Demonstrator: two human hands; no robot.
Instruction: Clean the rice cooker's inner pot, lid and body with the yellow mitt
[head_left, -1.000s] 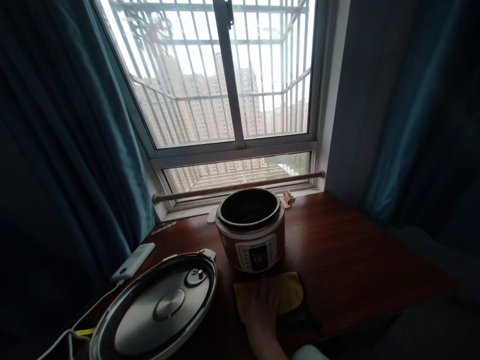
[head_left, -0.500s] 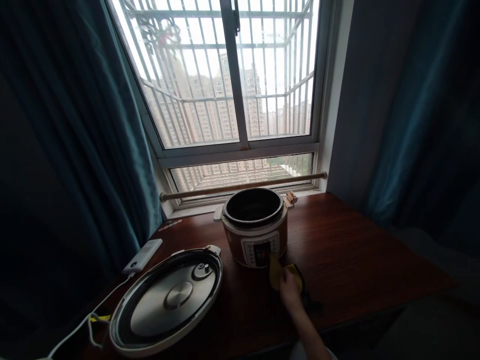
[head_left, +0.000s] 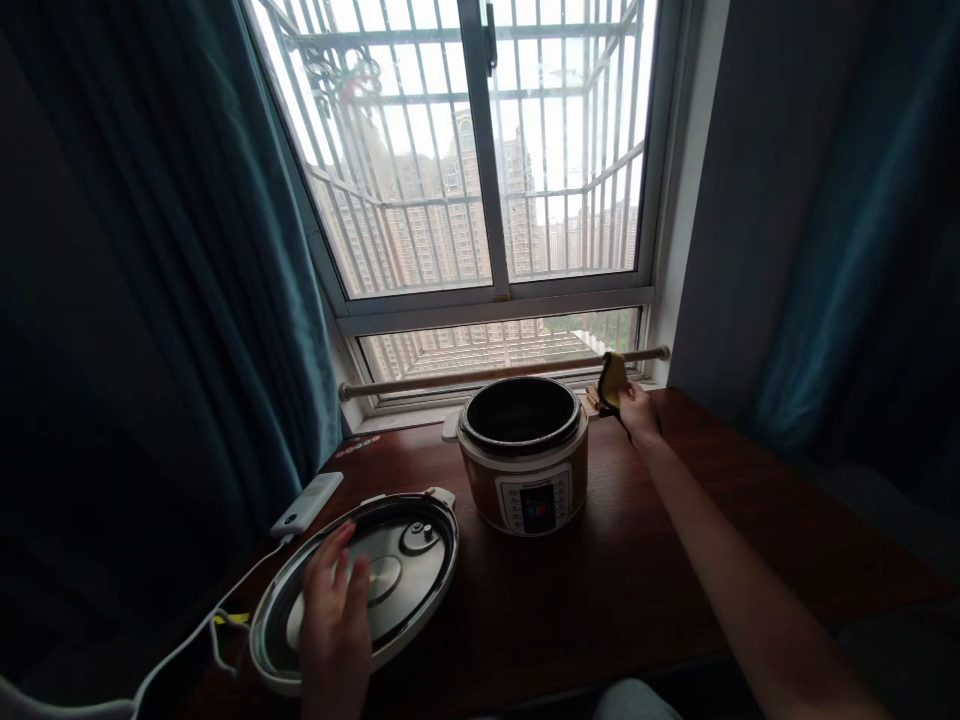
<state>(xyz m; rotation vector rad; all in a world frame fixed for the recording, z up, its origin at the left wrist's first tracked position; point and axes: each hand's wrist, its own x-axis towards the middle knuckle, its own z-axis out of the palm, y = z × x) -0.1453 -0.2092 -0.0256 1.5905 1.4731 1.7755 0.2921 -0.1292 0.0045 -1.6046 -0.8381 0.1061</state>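
An open pressure cooker (head_left: 525,460) with a dark inner pot and a front control panel stands on the dark wooden table (head_left: 675,560). My right hand (head_left: 636,410) is raised beside the cooker's right rim, closed on a yellow cloth (head_left: 612,378). The cooker's steel lid (head_left: 360,590) lies flat at the near left. My left hand (head_left: 334,625) rests on the lid with its fingers spread.
A white power bank (head_left: 307,503) with a white cable (head_left: 187,645) lies at the table's left edge. A wooden rod (head_left: 450,374) runs along the barred window behind the cooker. Dark teal curtains (head_left: 187,300) hang on both sides.
My right hand lifted the yellow cloth off the table in front of the cooker and carried it up to the cooker's right rim. My left hand came into view and landed on the lid.
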